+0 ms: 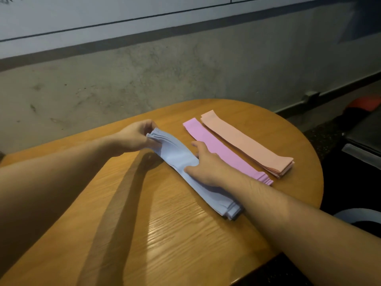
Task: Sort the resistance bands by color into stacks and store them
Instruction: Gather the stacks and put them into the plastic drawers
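A person's two bare arms reached over a round wooden table (268, 124) set against a concrete wall (144, 75). Three stacks of resistance bands lay side by side on it, each running from far left to near right: a blue stack (179, 159) nearest the middle, a pink stack (224, 149) just right of it, and a peach stack (247, 141) right again, touching or almost touching the pink one.

The left hand (136, 137) had its fingers curled round the far end of the blue stack, pinching the layered ends and lifting them a little off the table. The right hand (203, 164) lay flat across the middle of the blue stack, fingers spread and fairly straight, thumb pressing on blue, fingertips reaching to the edge of the pink stack.

The sorting looked finished; the step in hand seemed to be squaring the blue stack. The next move probably called for evening the loose far ends and then gathering the stacks for storing; no container was in view.

Bare wood lay open to the near left. The peach stack's near end sat close to the table's right rim, beyond which were dark, unclear objects (362, 129), so room on that side was tight.
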